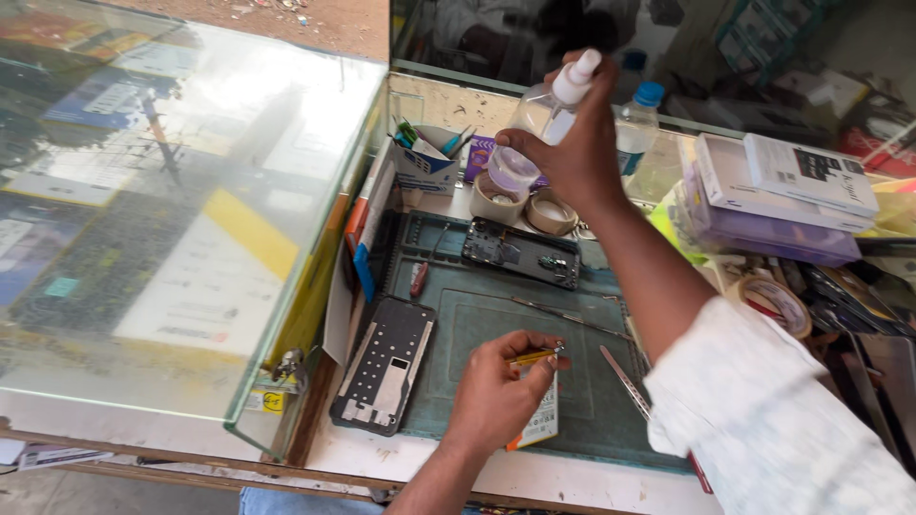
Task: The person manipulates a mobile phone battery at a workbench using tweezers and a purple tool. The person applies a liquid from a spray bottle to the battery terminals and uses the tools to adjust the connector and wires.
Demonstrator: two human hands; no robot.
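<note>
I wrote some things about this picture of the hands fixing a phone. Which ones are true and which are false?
1. The right hand holds a clear bottle with a white cap. True.
2. The left hand is empty. False: it holds a small yellow tool.
3. The opened phone lies on a green mat. True.
4. The tweezers are in the right hand. False: they lie on the mat.
5. Rolls of tape sit behind the mat. True.

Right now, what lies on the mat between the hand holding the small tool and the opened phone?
Head view: only bare green mat and a thin metal probe lie between left hand and opened phone.
</note>
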